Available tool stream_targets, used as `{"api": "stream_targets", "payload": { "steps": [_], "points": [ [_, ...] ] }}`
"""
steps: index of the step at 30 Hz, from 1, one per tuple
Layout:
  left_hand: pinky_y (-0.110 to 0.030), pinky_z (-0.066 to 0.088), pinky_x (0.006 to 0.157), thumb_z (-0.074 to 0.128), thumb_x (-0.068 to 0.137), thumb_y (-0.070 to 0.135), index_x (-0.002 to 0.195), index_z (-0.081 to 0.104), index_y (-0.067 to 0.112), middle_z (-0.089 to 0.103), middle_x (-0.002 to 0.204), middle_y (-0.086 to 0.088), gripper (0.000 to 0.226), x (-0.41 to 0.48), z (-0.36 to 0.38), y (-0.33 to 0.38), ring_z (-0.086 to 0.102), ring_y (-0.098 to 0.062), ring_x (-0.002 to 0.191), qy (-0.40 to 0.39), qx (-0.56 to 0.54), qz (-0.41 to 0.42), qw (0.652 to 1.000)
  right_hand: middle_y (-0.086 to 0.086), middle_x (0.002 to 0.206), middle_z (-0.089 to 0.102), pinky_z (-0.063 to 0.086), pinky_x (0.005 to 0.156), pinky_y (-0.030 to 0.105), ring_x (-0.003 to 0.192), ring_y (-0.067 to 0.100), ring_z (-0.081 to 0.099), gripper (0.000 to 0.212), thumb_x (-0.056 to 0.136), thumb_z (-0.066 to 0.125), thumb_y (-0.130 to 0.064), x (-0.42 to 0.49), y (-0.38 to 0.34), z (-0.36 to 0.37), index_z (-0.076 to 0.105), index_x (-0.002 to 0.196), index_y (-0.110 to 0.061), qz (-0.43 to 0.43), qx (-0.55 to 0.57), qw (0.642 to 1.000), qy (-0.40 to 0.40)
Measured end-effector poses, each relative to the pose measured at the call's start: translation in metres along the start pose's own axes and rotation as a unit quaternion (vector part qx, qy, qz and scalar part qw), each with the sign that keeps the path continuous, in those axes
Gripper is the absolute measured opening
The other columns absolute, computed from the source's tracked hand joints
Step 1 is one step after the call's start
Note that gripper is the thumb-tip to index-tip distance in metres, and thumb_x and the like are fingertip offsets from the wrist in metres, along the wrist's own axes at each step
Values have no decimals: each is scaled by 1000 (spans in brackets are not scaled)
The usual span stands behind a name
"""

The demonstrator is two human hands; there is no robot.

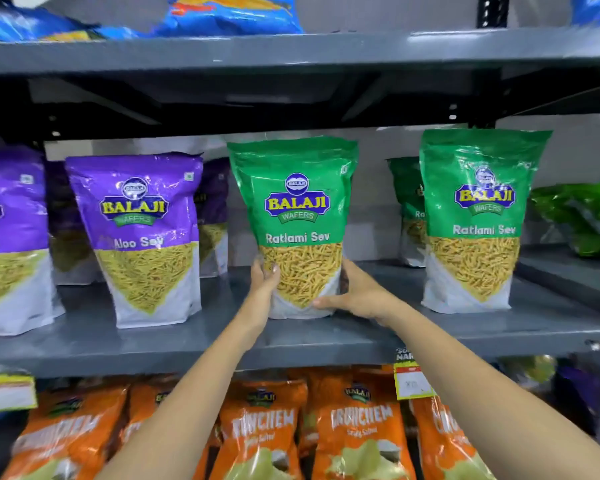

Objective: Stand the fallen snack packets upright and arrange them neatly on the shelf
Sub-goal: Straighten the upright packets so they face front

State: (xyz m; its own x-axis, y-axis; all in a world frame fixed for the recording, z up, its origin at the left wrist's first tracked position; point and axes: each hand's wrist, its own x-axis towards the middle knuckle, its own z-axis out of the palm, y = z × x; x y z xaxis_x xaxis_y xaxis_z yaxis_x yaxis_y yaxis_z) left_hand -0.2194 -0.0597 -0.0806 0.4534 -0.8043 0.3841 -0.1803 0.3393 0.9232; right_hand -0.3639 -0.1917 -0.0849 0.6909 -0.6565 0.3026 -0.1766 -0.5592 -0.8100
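Observation:
A green Ratlami Sev packet (297, 216) stands upright on the grey middle shelf (222, 337). My left hand (262, 289) grips its lower left side and my right hand (354, 292) grips its lower right side, thumb across the front. To the right a second green Ratlami Sev packet (478, 220) stands upright, with another green one (407, 209) behind it. A green packet (582, 216) lies fallen at the far right of the shelf. Purple Aloo Sev packets (142, 237) stand at the left.
Orange Crunchem packets (357, 431) fill the lower shelf, with a yellow price tag (413, 381) on the shelf edge. Blue packets (229, 13) lie on the top shelf. More purple packets (7, 237) stand at the far left.

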Motion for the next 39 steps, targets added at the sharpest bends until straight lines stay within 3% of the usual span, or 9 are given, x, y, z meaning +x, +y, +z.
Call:
{"api": "stream_targets", "payload": {
  "steps": [3,8,13,18,22,32,35,37,39],
  "points": [
    [10,39,68,32,102,13,150,14,12,34,136,9,51,0,5,4,30,0,123,-29,-4,14,999,-12,137,60,45,110,41,126,11,56,110,44,91,-50,-3,1,-3,43,140,-30,7,2,1000,14],
    [-17,25,105,36,101,20,152,2,25,24,149,13,61,-2,8,7,26,-1,131,-100,34,-1,994,-11,132,64,44,110,42,123,12,59,107,42,92,-49,-14,7,-16,47,137,-31,17,16,999,28],
    [-17,21,101,40,100,18,151,-6,29,19,135,23,69,-4,13,11,22,2,128,-145,55,-14,988,-8,127,68,46,109,42,119,12,62,97,46,93,-39,-18,11,-27,52,133,-28,26,23,999,39],
    [-23,19,107,43,99,26,150,-11,35,12,153,19,75,0,10,6,17,-6,143,-171,74,-24,982,-6,126,68,48,106,38,118,12,62,82,61,91,-20,-22,16,-32,52,133,-28,21,39,998,38],
    [-23,20,106,43,99,24,150,-11,36,16,145,21,74,-1,12,7,18,-2,138,-174,81,-11,981,-5,126,68,49,102,31,118,13,62,78,66,88,-15,-23,19,-31,52,134,-27,12,48,998,42],
    [-30,21,112,47,98,25,150,-11,37,10,159,15,79,0,12,-1,16,-11,146,-169,93,5,981,-1,130,66,48,105,35,119,15,62,81,65,89,-16,-24,21,-30,51,136,-24,13,55,997,45],
    [-37,14,120,50,96,32,151,-12,36,3,161,16,82,-1,8,-3,9,-9,148,-162,111,4,981,1,136,59,47,107,40,120,18,59,98,65,89,-22,-26,20,-31,33,147,-25,23,54,998,28],
    [-38,14,122,51,95,37,153,-2,32,6,162,14,79,-5,3,-4,10,-9,149,-100,149,23,984,-2,132,51,47,105,41,120,19,55,115,66,87,-33,-31,14,-31,14,154,-29,23,54,994,87],
    [-35,27,118,53,94,30,150,22,26,26,158,7,64,-13,-9,-2,28,-10,144,0,151,88,985,2,122,57,53,92,33,108,14,60,97,73,82,-32,-40,0,-28,25,151,-22,-27,86,965,245]
  ]
}}
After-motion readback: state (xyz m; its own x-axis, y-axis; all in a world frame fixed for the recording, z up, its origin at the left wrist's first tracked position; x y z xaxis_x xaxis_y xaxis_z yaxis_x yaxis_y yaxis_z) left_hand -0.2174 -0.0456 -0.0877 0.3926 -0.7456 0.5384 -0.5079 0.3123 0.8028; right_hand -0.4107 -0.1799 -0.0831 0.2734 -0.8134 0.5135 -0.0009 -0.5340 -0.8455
